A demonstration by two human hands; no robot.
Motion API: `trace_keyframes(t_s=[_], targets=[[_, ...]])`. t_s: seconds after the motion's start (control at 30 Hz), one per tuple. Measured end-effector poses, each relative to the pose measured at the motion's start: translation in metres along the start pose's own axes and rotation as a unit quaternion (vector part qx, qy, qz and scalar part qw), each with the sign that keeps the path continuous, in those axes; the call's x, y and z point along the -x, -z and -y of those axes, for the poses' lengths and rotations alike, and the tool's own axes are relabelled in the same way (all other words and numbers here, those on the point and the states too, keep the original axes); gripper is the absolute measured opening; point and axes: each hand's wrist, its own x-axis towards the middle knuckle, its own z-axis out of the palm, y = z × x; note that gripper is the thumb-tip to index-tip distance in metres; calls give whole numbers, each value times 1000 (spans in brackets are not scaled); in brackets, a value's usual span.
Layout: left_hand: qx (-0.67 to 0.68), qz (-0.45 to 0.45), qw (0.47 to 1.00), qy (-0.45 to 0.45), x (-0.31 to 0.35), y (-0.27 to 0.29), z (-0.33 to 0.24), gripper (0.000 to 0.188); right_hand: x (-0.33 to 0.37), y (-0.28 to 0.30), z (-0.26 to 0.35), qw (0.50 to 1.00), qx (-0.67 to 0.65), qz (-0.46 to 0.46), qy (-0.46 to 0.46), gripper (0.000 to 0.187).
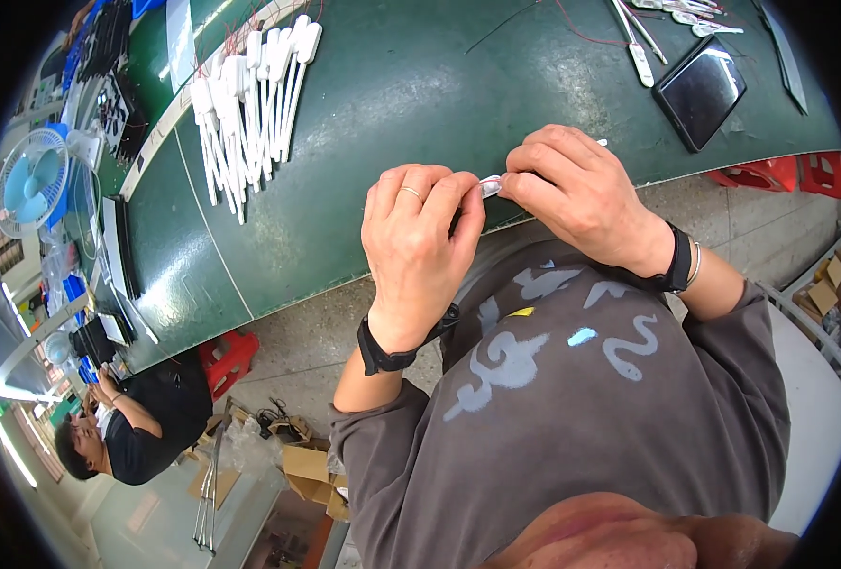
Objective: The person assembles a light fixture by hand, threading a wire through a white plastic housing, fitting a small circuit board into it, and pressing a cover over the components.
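Near the front edge of the green table (373, 114), my two hands meet over a slim white stick-like part (490, 186) with a wider head and a bit of red wire. My left hand (411, 242) pinches the head end between thumb and fingers. From the other side, the thumb and fingers of my right hand (577, 194) close on the same part. A white tip shows beyond the right knuckles, seemingly its far end. My fingers cover most of the part, so its details are hidden.
A pile of similar white sticks (259, 95) with thin red wires lies at the far left. At the right are a black flat device (703, 92) and several loose white parts (640, 64). A fan (32, 185) and a co-worker (155, 412) are farther left. Red stools (226, 363) stand by the table.
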Motion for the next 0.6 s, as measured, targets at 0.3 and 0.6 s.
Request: trace_keyframes(t_s=[0.3,0.6], targets=[[-40,19,999,16,0,2,-6,13,1,0,0,1000,-2,-7,-2,27],[-53,20,998,25,4,2,-11,13,-4,-2,4,1000,-24,-11,-14,27]])
